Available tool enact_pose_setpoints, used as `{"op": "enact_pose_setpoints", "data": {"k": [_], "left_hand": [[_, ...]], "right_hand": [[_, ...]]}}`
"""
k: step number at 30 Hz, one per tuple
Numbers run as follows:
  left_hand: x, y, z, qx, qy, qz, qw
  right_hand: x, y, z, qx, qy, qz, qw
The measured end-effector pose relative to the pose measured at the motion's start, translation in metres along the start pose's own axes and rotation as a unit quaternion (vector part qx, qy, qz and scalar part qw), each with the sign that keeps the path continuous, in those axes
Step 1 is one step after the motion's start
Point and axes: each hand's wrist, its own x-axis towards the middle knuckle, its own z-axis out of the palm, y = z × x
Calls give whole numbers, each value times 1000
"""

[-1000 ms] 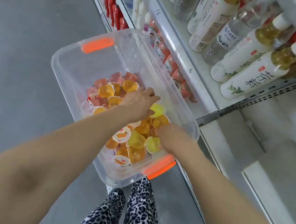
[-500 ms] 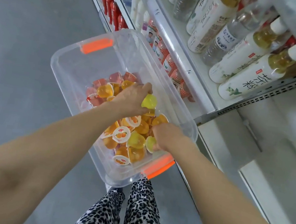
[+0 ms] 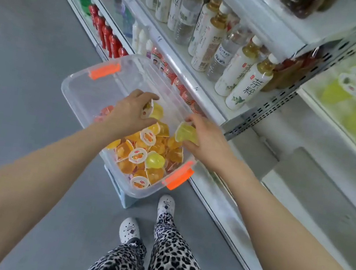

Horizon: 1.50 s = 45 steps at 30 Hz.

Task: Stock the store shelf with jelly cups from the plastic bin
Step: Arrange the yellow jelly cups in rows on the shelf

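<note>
Centrally, the clear plastic bin [image 3: 77, 78] with orange latches [image 3: 178, 177] stands just beside the store shelf [image 3: 213, 110]; its near half is heaped with orange and yellow jelly cups [image 3: 144, 153]. The left hand [image 3: 129, 111], fingers curled, holds a yellow jelly cup [image 3: 157, 111] above the heap. The right hand [image 3: 208, 144] pinches a yellow-green jelly cup [image 3: 185, 133] between thumb and fingers, near the bin's shelf-side wall. Tea bottles [image 3: 246, 85] line the shelf level above.
</note>
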Motion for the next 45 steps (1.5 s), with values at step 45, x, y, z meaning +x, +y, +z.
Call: {"op": "enact_pose_setpoints", "data": {"k": [45], "left_hand": [[1, 577, 164, 47, 64, 347, 935]], "right_hand": [[-388, 402, -260, 69, 381, 317, 866]]}}
